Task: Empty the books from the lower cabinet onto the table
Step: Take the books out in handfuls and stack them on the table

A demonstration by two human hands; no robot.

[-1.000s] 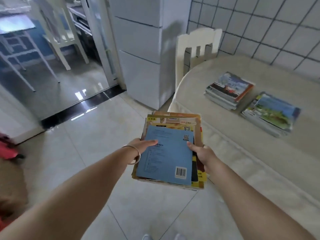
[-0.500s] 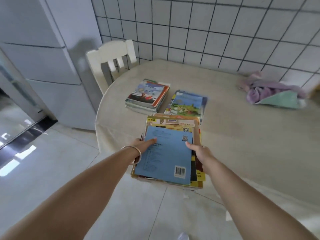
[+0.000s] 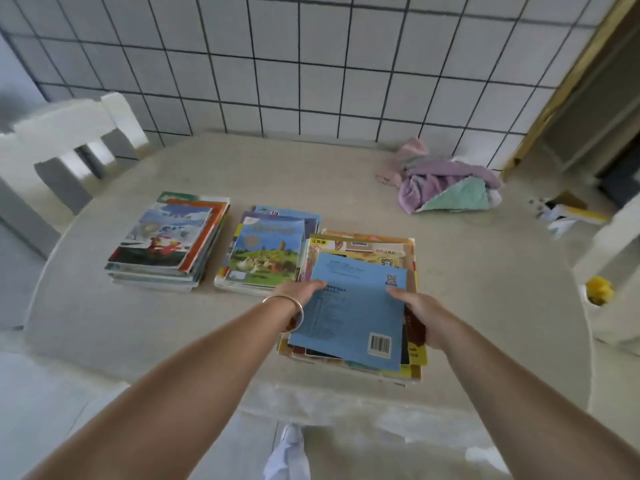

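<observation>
I carry a stack of books (image 3: 356, 306) with a blue back cover on top, over the near part of the round table (image 3: 467, 289). My left hand (image 3: 301, 292) grips its left edge, thumb on the blue cover. My right hand (image 3: 420, 315) grips the right edge the same way. Whether the stack touches the tabletop I cannot tell. Two earlier stacks lie on the table: one with a snowy picture cover (image 3: 166, 242) at the left, one with a green meadow cover (image 3: 266, 251) beside it, just left of the carried stack.
A white chair (image 3: 65, 143) stands at the table's far left. A bundle of purple, pink and green cloth (image 3: 446, 185) lies at the back right, near the tiled wall. A small box (image 3: 568, 211) and a yellow object (image 3: 599, 289) sit off the right edge.
I have turned from the floor toward the table and stepped up to it. The held stack now hangs over the tabletop, right of the two lying stacks.
</observation>
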